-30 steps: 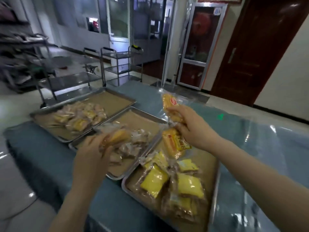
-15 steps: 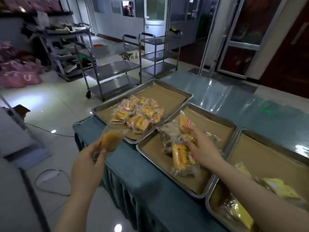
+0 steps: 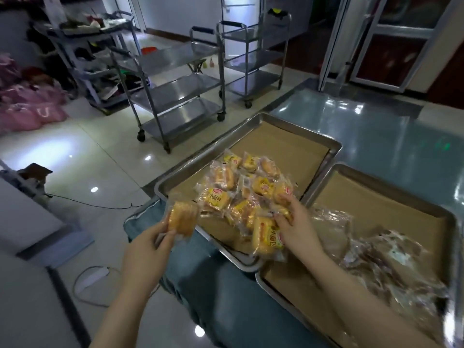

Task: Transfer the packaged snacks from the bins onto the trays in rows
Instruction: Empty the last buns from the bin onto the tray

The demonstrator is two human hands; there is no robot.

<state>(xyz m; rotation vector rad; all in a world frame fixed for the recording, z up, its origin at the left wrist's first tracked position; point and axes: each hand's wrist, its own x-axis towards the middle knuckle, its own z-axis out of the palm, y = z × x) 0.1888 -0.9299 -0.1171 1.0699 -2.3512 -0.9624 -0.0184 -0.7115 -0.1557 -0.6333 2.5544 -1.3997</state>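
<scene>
A long surface [image 3: 376,131] covered in shiny teal cloth runs across the right of the view, and two steel trolleys [image 3: 175,96] stand on the tiled floor beyond its far edge. On the surface two steel trays lined with brown paper lie side by side, their rims almost touching. The left tray [image 3: 281,144] holds a loose heap of yellow-labelled snack packets [image 3: 241,189] in its near half, not in rows. The right tray [image 3: 381,209] carries a scatter of clear-wrapped packets [image 3: 376,254], blurred. The right hand [image 3: 298,227] reaches over the near corner of the left tray, its fingers curled onto the heap and gripping a yellow cake packet [image 3: 266,234] at its near edge. The left hand [image 3: 148,249] is raised just left of that tray and pinches a clear-wrapped golden cake [image 3: 182,219] between thumb and fingers.
</scene>
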